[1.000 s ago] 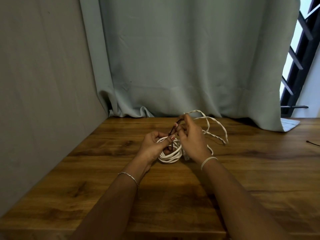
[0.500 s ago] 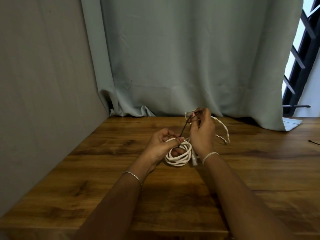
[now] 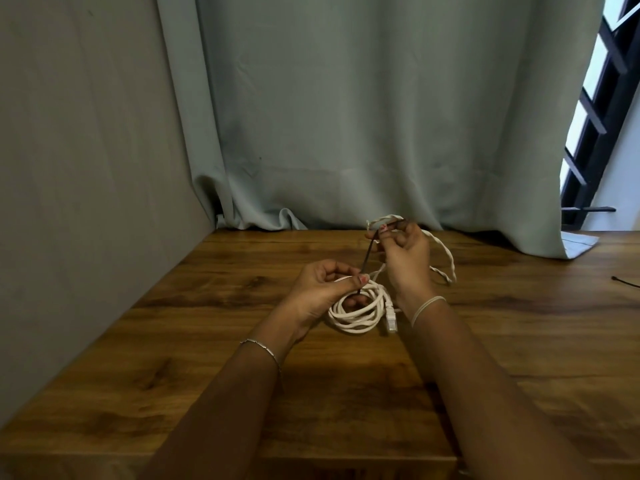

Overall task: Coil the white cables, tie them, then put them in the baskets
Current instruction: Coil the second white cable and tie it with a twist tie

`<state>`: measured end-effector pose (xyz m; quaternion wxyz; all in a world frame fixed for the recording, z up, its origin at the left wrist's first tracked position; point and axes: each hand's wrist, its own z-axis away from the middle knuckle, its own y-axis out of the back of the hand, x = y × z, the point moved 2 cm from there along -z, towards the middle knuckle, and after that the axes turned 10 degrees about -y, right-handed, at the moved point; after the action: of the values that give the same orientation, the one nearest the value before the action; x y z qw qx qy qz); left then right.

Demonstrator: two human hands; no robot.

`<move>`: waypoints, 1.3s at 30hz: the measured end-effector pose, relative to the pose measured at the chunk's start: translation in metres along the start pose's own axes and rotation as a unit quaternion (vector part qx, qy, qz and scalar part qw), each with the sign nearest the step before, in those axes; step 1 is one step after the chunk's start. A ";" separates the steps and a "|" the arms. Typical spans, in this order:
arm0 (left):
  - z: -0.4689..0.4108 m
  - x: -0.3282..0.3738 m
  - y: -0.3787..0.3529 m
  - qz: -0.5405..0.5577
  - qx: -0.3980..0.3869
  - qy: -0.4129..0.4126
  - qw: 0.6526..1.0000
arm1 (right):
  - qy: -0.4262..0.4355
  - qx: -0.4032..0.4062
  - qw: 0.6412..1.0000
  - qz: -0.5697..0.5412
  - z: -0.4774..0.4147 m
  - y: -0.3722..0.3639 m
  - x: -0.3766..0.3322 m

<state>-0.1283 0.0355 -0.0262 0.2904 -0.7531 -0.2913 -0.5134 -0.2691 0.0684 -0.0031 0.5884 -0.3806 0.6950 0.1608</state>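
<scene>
The coiled white cable lies as a small round bundle on the wooden table, its clear plug hanging at the coil's right edge. The left hand grips the coil's far-left side, thumb and fingers curled around the stacked loops where a thin dark tie comes out of them. The right hand, up and behind the coil, pinches the tie's free end between thumb and fingertips, and the strip runs taut from it down to the bundle. A second white cable, loose and twisted, sprawls just behind and to the right of the coil, partly hidden by the right hand; whether those fingers also touch it cannot be told. Far to the coil's right, another dark tie lies on the wood. No basket is in view.

The step in hand appears to be cinching the tie. The cable looks light and springy: its loops will likely fan apart if the left hand lets go before the tie bites, so the best hold is across all turns at once, right beside the tie. The tie itself is thin and probably slick, so it wants a firm pinch near its tip. The plug looks like the one brittle part and should be left to hang rather than used as a handle.
</scene>
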 end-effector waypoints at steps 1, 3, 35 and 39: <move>0.000 -0.001 0.001 0.003 0.015 -0.002 1.000 | -0.021 -0.019 0.999 -0.029 0.001 0.000 -0.002; -0.001 -0.001 0.003 0.008 0.037 -0.005 0.999 | -0.049 -0.055 0.996 -0.057 0.004 0.000 -0.004; -0.011 -0.005 0.010 -0.035 0.091 -0.049 0.994 | 0.130 -0.062 0.967 0.208 0.008 -0.009 0.009; -0.010 -0.006 0.009 -0.024 0.061 -0.052 0.997 | 0.099 -0.060 0.976 0.182 0.008 -0.008 0.007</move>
<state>-0.1299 0.0212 -0.0300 0.3076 -0.7526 -0.3545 -0.4618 -0.2581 0.0666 -0.0101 0.4540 -0.2961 0.7964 0.2681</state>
